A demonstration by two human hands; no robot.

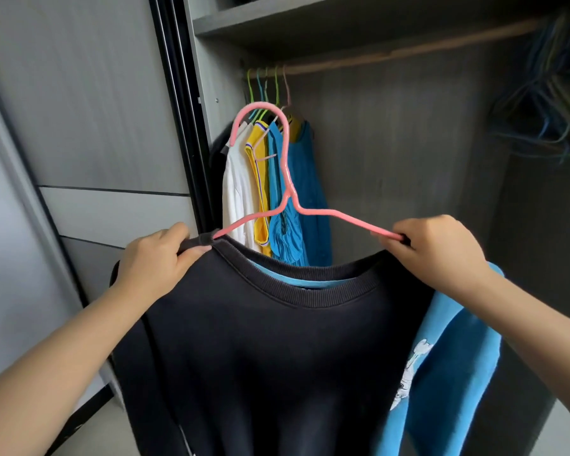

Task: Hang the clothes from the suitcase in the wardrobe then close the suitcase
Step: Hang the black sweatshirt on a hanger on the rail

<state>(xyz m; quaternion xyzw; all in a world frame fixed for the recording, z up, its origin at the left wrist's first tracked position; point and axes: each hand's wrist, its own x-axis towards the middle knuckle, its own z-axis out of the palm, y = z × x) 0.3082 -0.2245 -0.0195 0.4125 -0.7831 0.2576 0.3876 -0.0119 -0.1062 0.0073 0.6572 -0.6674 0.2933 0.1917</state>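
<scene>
I hold the black sweatshirt point(260, 340) before the open wardrobe point(408, 143), left hand point(158, 258) pinching its collar over the pink hanger point(287, 179), right hand point(438, 251) gripping the hanger's other arm, so I should seat both shoulders evenly before lifting its hook to the rail point(408, 51).

Two bare forearms come in from the lower corners, with no sleeve showing on either up to the picture's edge. The left hand point(152, 258) and the right hand point(441, 248) wear nothing: no gloves, rings, watch or bracelet on the parts that show. The fingers point(191, 250) are bare too, with short plain nails where any can be made out. No more of the person is in view.
</scene>
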